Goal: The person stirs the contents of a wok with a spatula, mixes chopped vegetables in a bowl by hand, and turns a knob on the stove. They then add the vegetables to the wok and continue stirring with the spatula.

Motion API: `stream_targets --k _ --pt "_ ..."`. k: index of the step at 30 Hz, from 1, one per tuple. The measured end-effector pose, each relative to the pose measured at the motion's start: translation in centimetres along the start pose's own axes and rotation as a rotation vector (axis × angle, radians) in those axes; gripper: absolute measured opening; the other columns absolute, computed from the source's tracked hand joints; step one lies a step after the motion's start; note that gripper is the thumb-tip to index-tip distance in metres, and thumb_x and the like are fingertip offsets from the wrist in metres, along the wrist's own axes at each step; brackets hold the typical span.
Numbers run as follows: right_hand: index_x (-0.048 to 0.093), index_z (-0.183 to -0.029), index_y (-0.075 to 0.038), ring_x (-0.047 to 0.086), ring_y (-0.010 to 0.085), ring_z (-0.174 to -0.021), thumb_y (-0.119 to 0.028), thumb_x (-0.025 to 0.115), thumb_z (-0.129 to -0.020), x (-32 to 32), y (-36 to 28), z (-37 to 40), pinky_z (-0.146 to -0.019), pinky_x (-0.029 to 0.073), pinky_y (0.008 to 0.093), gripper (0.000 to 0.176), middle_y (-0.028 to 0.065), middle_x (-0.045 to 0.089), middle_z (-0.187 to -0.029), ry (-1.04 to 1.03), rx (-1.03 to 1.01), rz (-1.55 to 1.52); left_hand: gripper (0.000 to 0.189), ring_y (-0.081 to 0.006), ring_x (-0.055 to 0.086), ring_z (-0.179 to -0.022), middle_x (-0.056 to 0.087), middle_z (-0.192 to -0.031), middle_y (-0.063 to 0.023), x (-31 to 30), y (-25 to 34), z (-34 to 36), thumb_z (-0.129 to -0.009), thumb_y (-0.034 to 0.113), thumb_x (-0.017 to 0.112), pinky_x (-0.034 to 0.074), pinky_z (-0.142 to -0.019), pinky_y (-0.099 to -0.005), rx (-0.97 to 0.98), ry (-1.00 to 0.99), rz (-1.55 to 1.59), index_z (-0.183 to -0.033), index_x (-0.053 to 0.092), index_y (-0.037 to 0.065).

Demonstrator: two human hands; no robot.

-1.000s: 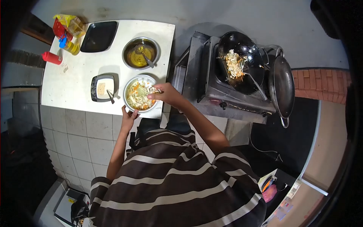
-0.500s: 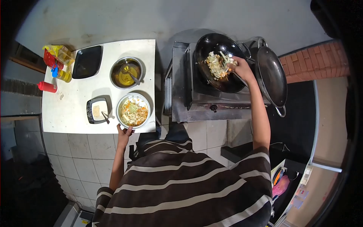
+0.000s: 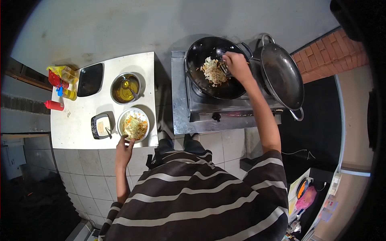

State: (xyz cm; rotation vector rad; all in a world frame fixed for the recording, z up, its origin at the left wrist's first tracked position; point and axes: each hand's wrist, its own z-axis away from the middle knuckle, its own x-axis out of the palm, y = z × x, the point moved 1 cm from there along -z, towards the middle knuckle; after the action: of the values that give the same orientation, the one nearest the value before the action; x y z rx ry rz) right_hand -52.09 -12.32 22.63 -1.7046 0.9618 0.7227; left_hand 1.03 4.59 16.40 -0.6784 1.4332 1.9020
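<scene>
1. Since half a second before, our right hand (image 3: 237, 65) had drawn back a little towards the far edge of the wok (image 3: 226, 90). Our left hand (image 3: 124, 146) had slid slightly off the near rim of the bowl (image 3: 147, 120).
2. Our right hand hung over the wok with its fingers curled down on the metal spatula (image 3: 223, 70). The blade was buried in the pale shredded food (image 3: 212, 72).
3. That food lay in a heap in the middle of the wok, which sat on the steel stove (image 3: 201, 116).
4. Our left hand was open with its fingers spread. The fingertips just touched the near edge of the bowl and gripped nothing.
5. The bowl held cut vegetables (image 3: 134, 126), white and orange. It stood at the near right corner of the white table (image 3: 76, 126).
6. Just left of it sat a small black dish (image 3: 98, 129) with a spoon leaning in it.
7. Behind the bowl stood a metal bowl of oil (image 3: 112, 90) with a ladle inside, and a black tray (image 3: 89, 79) lay beside that.
8. At the far left edge of the table we saw a red bottle (image 3: 54, 105), a yellow bottle (image 3: 69, 94) and a yellow packet (image 3: 60, 72), all close together.
9. A second wok (image 3: 281, 76) rested tilted to the right of the first, touching the stove.
</scene>
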Motion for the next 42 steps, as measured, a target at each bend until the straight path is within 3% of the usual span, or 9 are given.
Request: stream_targets --k 5,11,13,16,20,26,34,38,42 --pt "0.068 -0.103 -0.005 0.066 0.0395 -0.09 0.007 0.056 -0.079 0.0 0.5 2.2 -0.08 0.054 0.0456 0.03 0.019 0.065 -0.091 -0.016 -0.11 0.099 0.042 -0.0254 0.07 -0.08 0.07 -0.096 -0.0181 3.6 7.5 0.6 -0.096 0.026 0.065 0.053 -0.068 -0.0339 0.13 -0.035 0.131 -0.122 0.058 -0.005" --pt "0.064 -0.095 -0.002 0.062 0.0387 -0.077 0.008 0.054 -0.078 -6.7 -0.2 3.6 -0.071 0.051 0.0447 0.022 0.0201 0.062 -0.088 0.028 -0.248 -0.304 0.031 -0.0158 0.066 -0.079 0.069 -0.095 -0.0099 8.6 14.9 1.1 -0.096 0.021 0.065 0.049 -0.065 -0.0282 0.155 -0.041 0.294 -0.118 0.062 0.0" --pt "0.062 -0.105 -0.003 0.062 0.0386 -0.084 0.006 0.058 -0.076 -3.3 3.1 2.7 -0.073 0.051 0.0423 0.031 0.02 0.059 -0.093 -0.024 -0.442 -0.132 0.031 -0.0148 0.065 -0.078 0.069 -0.097 -0.0097 10.5 16.2 0.4 -0.096 0.021 0.065 0.049 -0.066 -0.0272 0.178 -0.039 0.275 -0.118 0.062 -0.001" --pt "0.061 -0.105 -0.004 0.061 0.0396 -0.086 0.003 0.06 -0.079 -3.4 3.8 4.1 -0.074 0.05 0.0439 0.026 0.0204 0.059 -0.098 0.005 -0.338 0.208 0.03 -0.0135 0.064 -0.078 0.069 -0.097 -0.0098 10.8 20.9 1.0 -0.096 0.02 0.065 0.048 -0.067 -0.0267 0.202 0.025 0.299 -0.117 0.062 -0.001" --pt "0.057 -0.101 -0.002 0.066 0.0334 -0.074 -0.012 0.062 -0.092 -11.7 4.1 8.9 -0.07 0.049 0.0397 0.014 0.0161 0.064 -0.079 0.052 0.07 -0.389 0.027 -0.0129 0.065 -0.081 0.069 -0.098 -0.0091 10.9 22.6 0.4 -0.097 0.016 0.064 0.049 -0.067 -0.0267 0.234 0.128 0.327 -0.118 0.063 -0.001" --pt "0.042 -0.122 -0.006 0.069 0.0214 -0.062 -0.033 0.069 -0.091 -8.9 7.5 14.5 -0.055 0.052 0.0332 0.049 0.0121 0.066 -0.073 -0.23 0.703 -0.602 0.036 -0.0147 0.066 -0.082 0.068 -0.101 -0.0097 11.9 22.3 -2.5 -0.094 0.011 0.066 0.052 -0.073 -0.0289 0.29 0.158 0.297 -0.127 0.058 -0.001" --pt "0.051 -0.109 0.0 0.045 0.013 -0.044 -0.032 0.067 -0.092 -5.7 8.9 10.5 -0.04 0.036 0.0288 0.04 0.0036 0.053 -0.063 -0.366 0.862 -0.494 0.073 -0.016 0.061 -0.075 0.062 -0.109 -0.0146 13.5 23.8 -7.7 -0.088 0.019 0.075 0.051 -0.067 -0.0297 0.403 0.034 0.289 -0.147 0.037 -0.001" --pt "0.051 -0.108 0.0 0.052 0.0143 -0.049 -0.025 0.06 -0.095 -5.8 11.6 6.7 -0.04 0.039 0.0312 0.029 0.004 0.053 -0.064 -0.773 0.877 -0.722 0.073 -0.0196 0.062 -0.078 0.059 -0.111 -0.0147 14.7 23.5 -8.7 -0.086 0.018 0.077 0.051 -0.067 -0.0318 0.478 0.034 0.254 -0.145 0.039 -0.002" --pt "0.049 -0.113 0.001 0.062 0.0216 -0.052 -0.016 0.058 -0.094 -7.8 8.5 6.6 -0.042 0.047 0.0375 0.027 0.0094 0.058 -0.067 -0.577 0.773 -0.419 0.073 -0.0198 0.063 -0.081 0.056 -0.115 -0.0143 15.1 23.7 -8.8 -0.085 0.013 0.076 0.05 -0.069 -0.0317 0.469 0.011 0.307 -0.145 0.038 -0.001"
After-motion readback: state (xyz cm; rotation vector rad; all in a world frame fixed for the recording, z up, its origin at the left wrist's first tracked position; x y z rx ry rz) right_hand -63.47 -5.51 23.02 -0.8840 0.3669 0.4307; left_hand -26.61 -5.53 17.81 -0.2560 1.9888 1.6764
